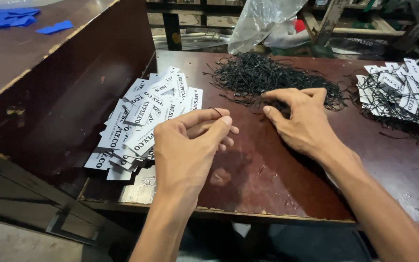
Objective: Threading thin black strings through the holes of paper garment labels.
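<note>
My left hand hovers over the dark wooden table, its thumb and fingers pinched on a thin black string whose end shows at the fingertips. Just left of it lies a spread pile of white printed paper tags. My right hand reaches into the near edge of a tangled heap of black strings, fingers curled among the strands. Whether it has gripped a strand is hidden by the fingers.
A second pile of white tags with black strings attached lies at the right. A tall dark wooden panel rises on the left, with blue pieces on top. A clear plastic bag hangs behind the table.
</note>
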